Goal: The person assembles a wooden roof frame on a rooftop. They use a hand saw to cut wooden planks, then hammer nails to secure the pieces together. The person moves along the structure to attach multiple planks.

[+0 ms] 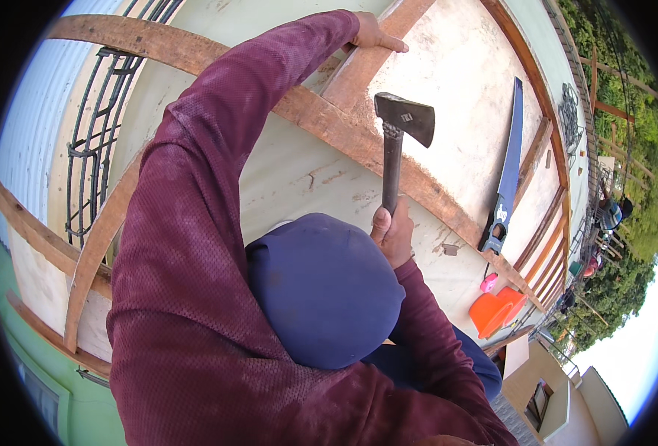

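Note:
My right hand (395,233) is closed round the dark handle of a hatchet (409,119). Its steel head points away from me, with the broad edge to the right. At the top of the view, my left hand (377,35) lies across a wooden beam (359,83). One finger stretches over the beam's right side; the other fingers are mostly hidden. This beam meets a longer crosswise beam (344,137). A rounded blue cloth shape (321,290) between my arms covers part of the surface below.
A blue-bladed handsaw (509,163) lies on the right of a pale panel (455,59). Near it are an orange plastic object (491,312) and a small pink item (489,282). Steel rebar (95,141) stands at the left. Several people (611,215) are far off to the right.

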Demonstrator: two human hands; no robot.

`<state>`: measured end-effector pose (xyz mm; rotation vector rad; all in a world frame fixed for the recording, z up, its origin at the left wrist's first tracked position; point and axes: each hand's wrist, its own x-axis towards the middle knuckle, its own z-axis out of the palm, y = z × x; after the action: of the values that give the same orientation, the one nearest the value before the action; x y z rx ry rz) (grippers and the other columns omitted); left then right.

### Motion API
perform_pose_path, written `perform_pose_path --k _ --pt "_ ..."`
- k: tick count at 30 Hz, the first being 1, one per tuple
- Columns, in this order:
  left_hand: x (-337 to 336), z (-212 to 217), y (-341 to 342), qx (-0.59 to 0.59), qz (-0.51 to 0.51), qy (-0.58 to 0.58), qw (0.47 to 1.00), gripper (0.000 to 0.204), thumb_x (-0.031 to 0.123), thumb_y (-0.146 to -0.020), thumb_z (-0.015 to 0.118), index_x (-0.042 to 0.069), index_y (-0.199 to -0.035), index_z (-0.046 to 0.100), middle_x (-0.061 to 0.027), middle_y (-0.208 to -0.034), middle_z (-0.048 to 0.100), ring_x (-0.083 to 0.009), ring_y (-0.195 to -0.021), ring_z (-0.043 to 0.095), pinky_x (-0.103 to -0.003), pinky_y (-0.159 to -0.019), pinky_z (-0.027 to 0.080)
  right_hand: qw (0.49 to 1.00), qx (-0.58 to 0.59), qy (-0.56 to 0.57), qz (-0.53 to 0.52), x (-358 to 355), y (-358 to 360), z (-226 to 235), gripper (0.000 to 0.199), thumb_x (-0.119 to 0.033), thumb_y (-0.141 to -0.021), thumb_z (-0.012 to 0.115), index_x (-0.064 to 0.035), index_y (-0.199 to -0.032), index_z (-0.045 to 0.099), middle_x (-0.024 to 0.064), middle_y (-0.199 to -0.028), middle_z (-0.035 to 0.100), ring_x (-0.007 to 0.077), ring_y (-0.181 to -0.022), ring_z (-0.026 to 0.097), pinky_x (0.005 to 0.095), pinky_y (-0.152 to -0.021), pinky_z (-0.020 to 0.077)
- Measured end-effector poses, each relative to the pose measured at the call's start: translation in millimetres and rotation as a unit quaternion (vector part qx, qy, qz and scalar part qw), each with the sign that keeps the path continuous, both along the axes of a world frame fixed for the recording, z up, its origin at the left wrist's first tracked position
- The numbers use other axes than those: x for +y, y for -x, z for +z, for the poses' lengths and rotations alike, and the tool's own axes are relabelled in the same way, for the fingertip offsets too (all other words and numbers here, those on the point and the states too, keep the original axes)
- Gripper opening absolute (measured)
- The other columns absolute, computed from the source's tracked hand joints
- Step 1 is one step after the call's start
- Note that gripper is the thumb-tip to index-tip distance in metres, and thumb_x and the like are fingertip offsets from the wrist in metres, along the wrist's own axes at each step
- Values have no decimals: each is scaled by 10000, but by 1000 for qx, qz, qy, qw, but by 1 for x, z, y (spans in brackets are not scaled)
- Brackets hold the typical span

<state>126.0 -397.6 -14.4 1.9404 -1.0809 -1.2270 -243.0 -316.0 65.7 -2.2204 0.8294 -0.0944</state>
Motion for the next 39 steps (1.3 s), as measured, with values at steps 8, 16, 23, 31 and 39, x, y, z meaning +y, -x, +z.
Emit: perform_pose_path --k 8,16,23,31,39 --pt "-2 0 0 -27 -4 -30 999 1126 796 -695 664 -163 -1269 529 -341 -1170 611 -384 -1045 664 -430 -791 584 994 109 -9 16 -7 -6 -10 270 -299 -1023 467 -34 -969 457 228 -641 553 477 -636 585 516 -566 442" --pt "3 15 -5 -43 45 -57 996 1099 707 -743 695 -114 -1405 386 -343 -1351 497 -377 -1251 543 -413 -1048 446 936 51 -337 -92 -44 -14 35 345 -406 -1055 399 -77 -961 442 14 -649 451 83 -492 451 258 -417 370" --pt "-15 18 32 -66 223 -27 972 961 561 -776 746 -43 -1425 373 -239 -1381 521 -327 -1258 549 -407 -1045 462 980 -49 -174 -83 -187 -127 82 285 -310 -1050 403 -53 -931 428 -7 -649 411 73 -424 410 258 -365 408" --pt "-14 27 29 -40 210 -77 974 805 533 -807 734 -75 -1282 504 -243 -1271 594 -329 -1163 609 -400 -976 507 973 -174 107 -109 -298 -253 33 323 -331 -1042 389 -25 -1002 487 73 -671 522 162 -455 531 335 -413 460" --pt "-7 27 29 -76 226 -86 967 834 564 -781 739 -76 -1264 511 -243 -1254 602 -324 -1157 613 -414 -969 501 993 13 76 -85 -302 -278 -13 382 -359 -1023 383 3 -995 499 196 -782 620 302 -540 627 421 -479 522"
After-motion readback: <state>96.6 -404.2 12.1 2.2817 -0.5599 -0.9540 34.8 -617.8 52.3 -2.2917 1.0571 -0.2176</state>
